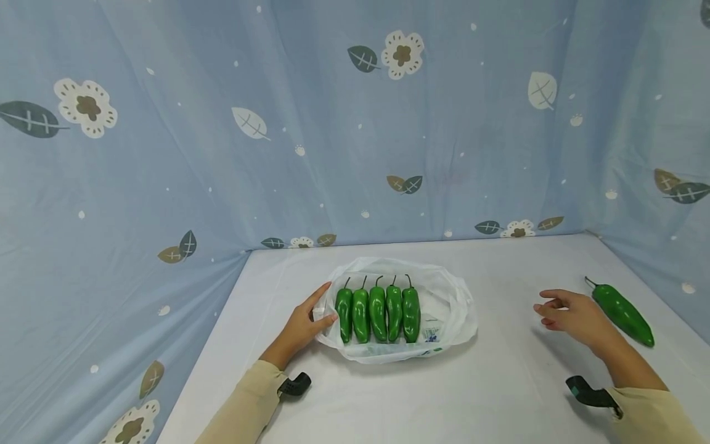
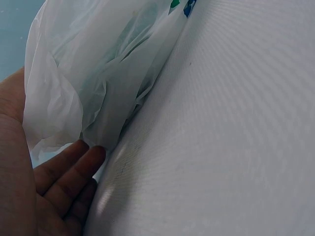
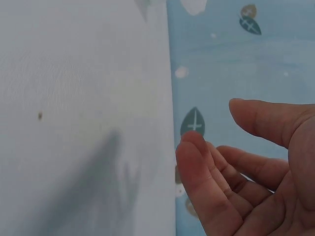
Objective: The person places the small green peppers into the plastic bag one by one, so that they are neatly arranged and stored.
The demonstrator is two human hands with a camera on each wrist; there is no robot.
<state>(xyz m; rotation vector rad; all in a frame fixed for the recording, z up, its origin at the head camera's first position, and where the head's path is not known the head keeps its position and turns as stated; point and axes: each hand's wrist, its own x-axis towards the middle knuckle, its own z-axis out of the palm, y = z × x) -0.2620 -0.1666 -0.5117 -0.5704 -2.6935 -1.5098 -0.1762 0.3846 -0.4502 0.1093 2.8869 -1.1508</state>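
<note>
A white plastic bag [image 1: 460, 314] lies on the table with its mouth spread wide. Inside it, several green chili peppers [image 1: 378, 311] lie side by side in a row, stems pointing away from me. My left hand [image 1: 299, 324] holds the bag's left edge, thumb on the near side; in the left wrist view the bag's film passes between thumb and fingers. My right hand [image 1: 579, 317] hovers above the table, fingers loosely bent, with nothing in it. Just beyond its right side lies another green chili pepper [image 1: 622, 313], apart from the bag.
The white table [image 1: 499, 382] ends at a blue curtain [image 1: 333, 123] with leaf and flower prints, at the back and both sides. Black wrist-worn devices, one at the left cuff [image 1: 295, 385] and one at the right cuff [image 1: 590, 393], stick out over the table.
</note>
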